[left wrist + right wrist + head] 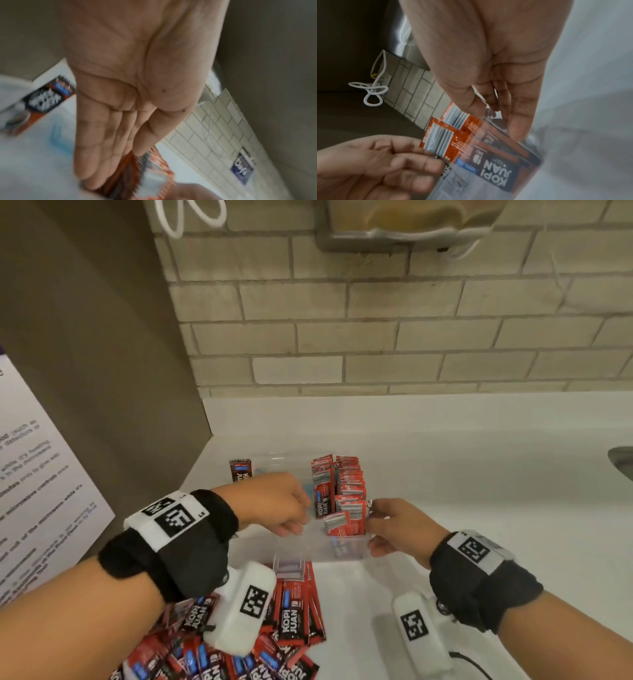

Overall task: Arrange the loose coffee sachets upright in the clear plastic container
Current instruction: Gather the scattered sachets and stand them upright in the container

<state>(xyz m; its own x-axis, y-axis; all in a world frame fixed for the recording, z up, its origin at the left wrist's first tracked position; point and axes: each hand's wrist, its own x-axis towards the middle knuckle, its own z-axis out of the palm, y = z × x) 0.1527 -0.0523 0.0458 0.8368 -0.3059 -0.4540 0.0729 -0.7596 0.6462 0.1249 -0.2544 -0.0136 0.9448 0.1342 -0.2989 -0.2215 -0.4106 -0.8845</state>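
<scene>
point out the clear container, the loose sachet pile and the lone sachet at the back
clear plastic container (pixel 342 553): head view, near front wall.
loose coffee sachets (pixel 294 607): head view, front of one sachet atop the pile.
lone sachet (pixel 240 469): head view, its upper printed face.

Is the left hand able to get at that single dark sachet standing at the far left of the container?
Probably yes. The left hand is just in front of the dark sachet, nothing between them.

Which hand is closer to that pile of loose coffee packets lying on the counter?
Left. The left hand reaches into the clear container with its wrist right above the loose pile; the right hand holds the container's right wall, off to the pile's far right.
</scene>
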